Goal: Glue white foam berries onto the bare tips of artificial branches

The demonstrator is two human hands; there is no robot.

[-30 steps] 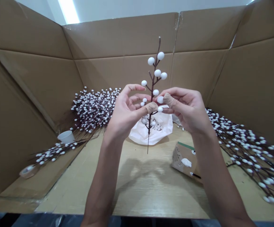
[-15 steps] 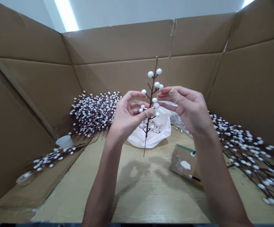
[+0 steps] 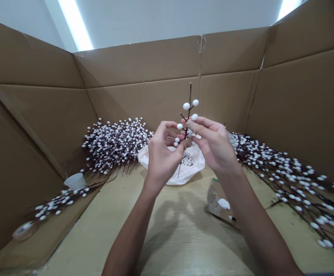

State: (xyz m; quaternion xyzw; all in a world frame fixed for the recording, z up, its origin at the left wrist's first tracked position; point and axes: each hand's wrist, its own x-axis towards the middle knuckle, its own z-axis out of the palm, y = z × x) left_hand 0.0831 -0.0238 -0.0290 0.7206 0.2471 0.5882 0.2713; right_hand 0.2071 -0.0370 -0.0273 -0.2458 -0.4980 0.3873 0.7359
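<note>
My left hand [image 3: 162, 155] pinches the dark stem of a small artificial branch [image 3: 189, 96] with white berries and holds it upright over the table. Its thumb wears a tan wrap. My right hand [image 3: 213, 143] is closed at the same branch, with its wrapped finger pressed on a white berry [image 3: 194, 117] about halfway up. Two more berries sit near the bare tip. Behind the hands lies a white bag [image 3: 171, 174] with loose white berries in it.
Piles of berry branches lie at the back left [image 3: 115, 143], along the right [image 3: 285, 176] and at the left front [image 3: 54, 201]. A white cup [image 3: 74, 181] stands at the left, a tape roll [image 3: 21, 230] nearer me. A glue-smeared cardboard piece [image 3: 220, 199] lies right. Cardboard walls [image 3: 299, 99] enclose the wooden table [image 3: 172, 237].
The branch and both hands have sunk lower and farther from me. My right hand has closed in on the stem and onto a berry. The view has tilted up.
</note>
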